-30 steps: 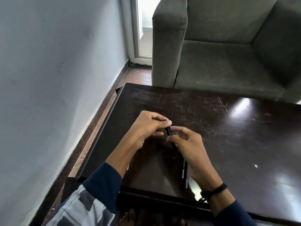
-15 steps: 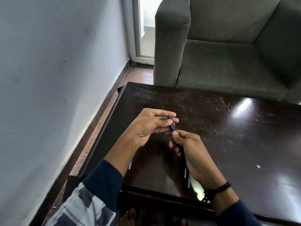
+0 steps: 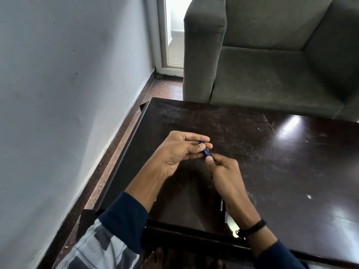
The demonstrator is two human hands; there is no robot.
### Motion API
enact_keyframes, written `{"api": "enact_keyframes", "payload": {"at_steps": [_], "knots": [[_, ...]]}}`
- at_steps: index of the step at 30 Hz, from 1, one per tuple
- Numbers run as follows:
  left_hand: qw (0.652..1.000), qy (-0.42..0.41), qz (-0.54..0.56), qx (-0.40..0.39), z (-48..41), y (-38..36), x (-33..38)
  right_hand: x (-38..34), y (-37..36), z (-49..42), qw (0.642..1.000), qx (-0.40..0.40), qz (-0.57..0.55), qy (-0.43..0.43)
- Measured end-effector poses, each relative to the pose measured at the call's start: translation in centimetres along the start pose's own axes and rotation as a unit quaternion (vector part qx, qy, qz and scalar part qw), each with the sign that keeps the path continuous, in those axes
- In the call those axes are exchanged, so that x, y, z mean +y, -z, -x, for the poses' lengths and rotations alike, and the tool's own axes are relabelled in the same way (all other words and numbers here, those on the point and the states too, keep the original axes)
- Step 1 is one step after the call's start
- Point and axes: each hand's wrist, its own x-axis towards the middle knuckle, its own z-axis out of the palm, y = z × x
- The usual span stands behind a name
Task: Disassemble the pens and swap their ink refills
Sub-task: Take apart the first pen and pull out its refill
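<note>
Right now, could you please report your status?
Left hand pinches blue pen, far end. Right hand pinches near end. Second pen lies on table beneath right wrist.

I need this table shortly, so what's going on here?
A person at the dark table holds a blue pen just above it with both hands. The left hand pinches its far end and the right hand its near end. Only a short blue stretch shows between the fingers, so whether it has come apart is unclear. Another dark pen lies on the table by the right wrist, partly hidden.
</note>
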Motion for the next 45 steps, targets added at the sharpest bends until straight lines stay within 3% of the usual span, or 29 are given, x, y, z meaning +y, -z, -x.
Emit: {"api": "enact_keyframes", "payload": {"at_steps": [10, 15, 19, 22, 28, 39, 45], "knots": [[1.000, -0.011, -0.001, 0.022, -0.2, 0.5, 0.1, -0.1, -0.5, 0.2, 0.998, -0.030, -0.021, -0.046], [0.994, -0.048, 0.015, 0.095, -0.7, 1.7, 0.5, -0.4, -0.3, 0.2, 0.993, -0.080, -0.025, -0.082], [0.984, -0.045, -0.064, 0.160, -1.1, 2.7, 0.4, -0.8, -0.1, 0.2, 0.986, -0.051, -0.091, -0.132], [0.970, -0.012, -0.199, 0.137, -1.4, 2.7, -0.2, -1.1, 0.3, -0.1, 0.978, 0.002, -0.175, -0.116], [0.896, 0.048, -0.435, 0.073, -1.3, 0.8, -0.8, -1.1, 1.3, -0.4, 0.972, 0.061, -0.220, -0.058], [0.863, 0.080, -0.498, 0.036, -1.1, 0.1, -1.2, -1.1, 1.7, -0.1, 0.979, 0.064, -0.191, -0.033], [0.870, 0.034, -0.488, 0.064, -1.2, 0.2, -1.0, -1.1, 1.9, -0.1, 0.976, 0.069, -0.207, -0.028]]}}
